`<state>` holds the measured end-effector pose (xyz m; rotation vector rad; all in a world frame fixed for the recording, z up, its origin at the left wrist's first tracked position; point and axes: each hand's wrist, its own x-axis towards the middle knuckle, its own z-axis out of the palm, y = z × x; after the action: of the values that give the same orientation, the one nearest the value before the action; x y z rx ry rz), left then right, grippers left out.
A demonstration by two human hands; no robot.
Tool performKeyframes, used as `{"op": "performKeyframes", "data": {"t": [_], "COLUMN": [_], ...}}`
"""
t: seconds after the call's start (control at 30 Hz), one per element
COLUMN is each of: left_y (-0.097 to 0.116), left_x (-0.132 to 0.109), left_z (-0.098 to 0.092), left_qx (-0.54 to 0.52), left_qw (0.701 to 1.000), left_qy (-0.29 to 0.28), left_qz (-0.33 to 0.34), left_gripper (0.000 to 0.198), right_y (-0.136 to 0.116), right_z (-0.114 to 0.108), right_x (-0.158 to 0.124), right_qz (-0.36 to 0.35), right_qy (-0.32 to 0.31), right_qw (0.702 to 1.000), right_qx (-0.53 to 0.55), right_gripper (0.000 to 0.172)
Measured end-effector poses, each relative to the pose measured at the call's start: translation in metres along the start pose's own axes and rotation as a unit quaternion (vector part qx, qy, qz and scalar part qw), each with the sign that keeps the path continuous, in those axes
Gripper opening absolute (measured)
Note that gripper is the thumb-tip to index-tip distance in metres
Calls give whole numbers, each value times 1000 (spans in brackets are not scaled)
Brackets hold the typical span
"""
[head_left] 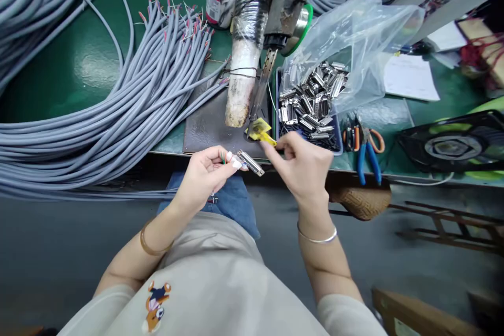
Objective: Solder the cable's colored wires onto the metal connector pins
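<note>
My left hand is closed, pinching a metal D-sub connector with a row of pins and small coloured wires at its back. My right hand is closed at the thumb and forefinger on the end of a thin yellow piece, stained dark in the middle. This yellow piece lies against the lower tip of a soldering iron fixed above the table edge. Beside the iron hangs a fume hose wrapped in film, its mouth browned.
A bundle of grey cables with stripped ends spreads over the left. To the right stand a bin of connectors under a plastic bag, pliers and a black fan. A solder spool sits behind the iron.
</note>
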<state>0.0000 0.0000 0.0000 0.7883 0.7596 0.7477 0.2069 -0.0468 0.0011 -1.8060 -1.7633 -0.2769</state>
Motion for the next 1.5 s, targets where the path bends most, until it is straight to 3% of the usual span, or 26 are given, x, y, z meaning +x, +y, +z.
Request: {"op": "performKeyframes", "data": {"t": [0.1, 0.13, 0.17, 0.23, 0.37, 0.47, 0.6, 0.7, 1.1, 1.5], "left_y": [-11, -14, -15, -17, -18, -20, -21, -19, -12, -11], "left_x": [15, 18, 21, 23, 24, 25, 29, 31, 31, 30], "left_z": [10, 12, 14, 16, 16, 15, 17, 20, 24, 22], "left_qx": [-34, -42, -46, -45, -26, -9, 23, 34, 79, 88], "left_qw": [999, 998, 998, 997, 997, 996, 989, 983, 975, 979], "left_qy": [28, 39, 49, 65, 75, 81, 108, 122, 125, 133], "left_qz": [1, 2, 4, 10, 17, 39, 102, 136, 163, 129], "left_gripper": [33, 33, 32, 31, 28, 27, 25, 22, 14, 18], "right_y": [-7, -12, -17, -24, -25, -21, -20, -20, -23, -19], "right_z": [-13, -17, -19, -19, 2, 20, 30, 30, 23, 26], "right_x": [-3, -7, -12, -25, -41, -36, -26, -23, -10, -12], "right_qz": [87, 101, 112, 136, 113, 60, 37, 25, -18, -42], "right_qy": [156, 179, 178, 109, 111, 88, 60, 71, 86, 85], "right_qw": [973, 957, 941, 928, 946, 959, 954, 956, 966, 968], "right_qx": [144, 206, 265, 331, 282, 262, 291, 285, 242, 231], "right_gripper": [13, 9, 11, 17, 14, 13, 15, 17, 19, 21]}}
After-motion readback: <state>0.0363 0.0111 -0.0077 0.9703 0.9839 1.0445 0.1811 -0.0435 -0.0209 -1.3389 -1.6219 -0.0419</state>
